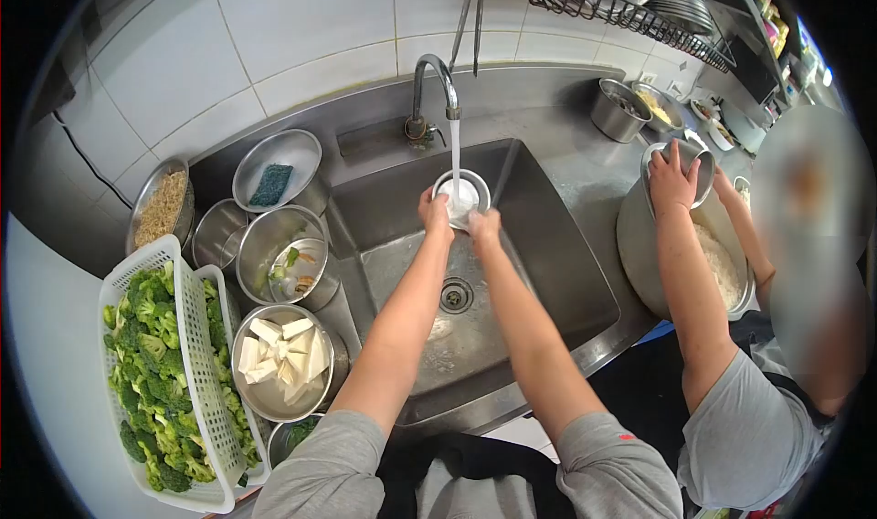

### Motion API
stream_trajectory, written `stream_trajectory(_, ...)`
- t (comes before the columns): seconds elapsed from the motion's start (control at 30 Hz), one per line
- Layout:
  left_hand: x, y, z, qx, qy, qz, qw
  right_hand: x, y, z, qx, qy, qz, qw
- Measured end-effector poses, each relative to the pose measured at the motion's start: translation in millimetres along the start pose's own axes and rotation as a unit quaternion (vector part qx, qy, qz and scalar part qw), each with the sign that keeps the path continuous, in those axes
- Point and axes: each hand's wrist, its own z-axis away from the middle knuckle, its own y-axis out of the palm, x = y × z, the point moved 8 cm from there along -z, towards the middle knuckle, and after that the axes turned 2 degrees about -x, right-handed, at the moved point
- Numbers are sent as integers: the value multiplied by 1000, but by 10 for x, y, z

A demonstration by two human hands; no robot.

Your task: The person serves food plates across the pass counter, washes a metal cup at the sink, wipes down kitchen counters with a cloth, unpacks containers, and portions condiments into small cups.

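A small round metal bowl (485, 188) is under the running tap (452, 108), and the stream falls straight into it. White, churned water fills the inside, so anything else in it is hidden. My left hand (436, 213) grips the bowl's near left side. On its near right side my right hand (485, 227) is closed, slightly blurred. Both hands hold the bowl over the far part of the steel sink (557, 272), above and beyond the drain (455, 295).
To the left stand a white basket (196, 336) of broccoli, a metal bowl of white chunks (285, 359), a pot with scraps (245, 268) and a basin holding a green scouring pad (271, 185). At right, a co-worker's hand (673, 185) holds a metal container over a large pot (639, 263).
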Motion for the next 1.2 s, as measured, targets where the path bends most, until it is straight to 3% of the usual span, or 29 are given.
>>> stream_trajectory(0.03,-13,-88,46,-1,2,-5,1000,221,-62,-28,-16,-95,105,990)
stream_trajectory(0.07,65,-89,112,59,-47,-57,996,439,-119,-59,-21,-178,225,958)
stream_trajectory(0.1,134,-62,194,119,-96,-106,983,659,-125,-8,-14,-213,291,933)
stream_trajectory(0.17,177,-110,268,132,-137,-139,972,1052,30,92,18,-320,436,841)
stream_trajectory(0.2,237,-92,275,157,-158,-172,960,1110,54,77,17,-319,437,841)
stream_trajectory(0.27,280,-33,239,181,-162,-201,949,1198,398,332,138,-486,502,702)
stream_trajectory(0.3,243,14,227,185,-151,-184,953,1159,439,421,139,-556,515,637)
stream_trajectory(0.33,237,88,184,195,-141,-167,956,1262,365,509,108,-555,520,640)
stream_trajectory(0.37,199,154,116,195,-108,-184,957,1361,222,527,85,-509,493,700)
stream_trajectory(0.4,99,190,123,126,-107,-149,975,1365,-3,434,2,-444,412,796)
stream_trajectory(0.43,335,153,-146,110,-163,-67,978,1243,-234,310,-80,-372,318,868)
stream_trajectory(0.5,636,140,-580,110,-209,25,971,568,-206,-179,18,-122,263,957)
stream_trajectory(0.53,564,154,-393,106,-231,40,966,434,-129,-205,38,-155,164,973)
stream_trajectory(0.57,483,156,-241,101,-250,56,961,696,-163,133,91,-101,16,991)
stream_trajectory(0.7,577,357,-158,173,-253,-32,951,402,-389,179,103,97,-176,974)
stream_trajectory(0.73,365,413,-173,167,-130,-229,950,227,-419,162,84,165,-236,954)
stream_trajectory(0.77,125,493,-139,152,1,-413,898,157,-437,117,84,165,-236,954)
stream_trajectory(0.8,-89,578,-138,164,156,-458,860,87,-433,50,98,142,-184,968)
stream_trajectory(0.83,-194,564,-118,162,157,-458,860,70,-412,25,112,118,-131,978)
stream_trajectory(0.9,-513,725,71,154,305,-598,725,19,-330,-63,100,116,-109,982)
stream_trajectory(0.93,-570,774,159,203,324,-610,694,242,-342,-120,20,-60,43,997)
stream_trajectory(0.97,-592,758,170,234,332,-593,696,490,-300,-79,-62,-229,195,952)
stream_trajectory(1.03,-705,624,145,214,393,-545,709,779,-27,-46,19,-293,166,941)
stream_trajectory(1.07,-682,561,124,211,394,-547,708,903,17,-44,22,-293,164,942)
stream_trajectory(1.1,-637,333,-35,174,254,-437,845,1008,169,-26,73,-288,175,939)
stream_trajectory(1.13,-501,61,-154,125,104,-301,940,1117,350,31,127,-282,185,933)
stream_trajectory(1.2,-175,-304,-305,89,-41,-149,984,1227,495,0,146,-246,232,930)
